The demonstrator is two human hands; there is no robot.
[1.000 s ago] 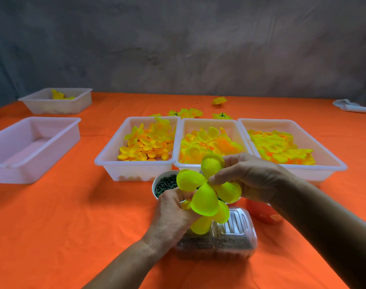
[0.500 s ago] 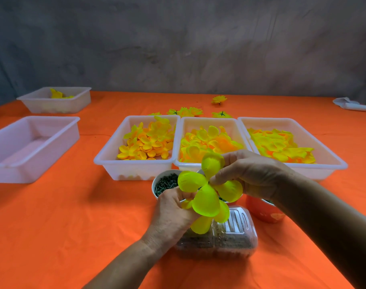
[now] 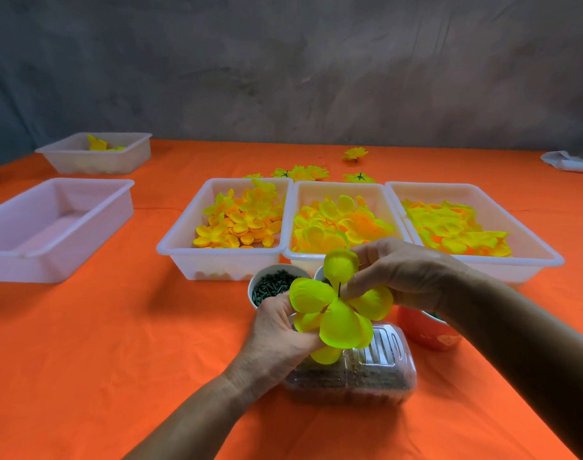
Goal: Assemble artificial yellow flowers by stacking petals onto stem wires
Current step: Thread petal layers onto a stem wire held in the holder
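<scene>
1. Left hand (image 3: 276,330) is gripping a lime-yellow fabric petal layer (image 3: 338,305) at lower centre.
2. Right hand (image 3: 406,273) is pinching its middle, where a thin dark stem wire (image 3: 339,288) is poking through.

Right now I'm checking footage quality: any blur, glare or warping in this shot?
Head view: the petal flower and both hands, left hand and right hand, look sharp; the clear plastic box shows mild glare; soft shadows under the trays; wide-angle bending at the edges.
</scene>
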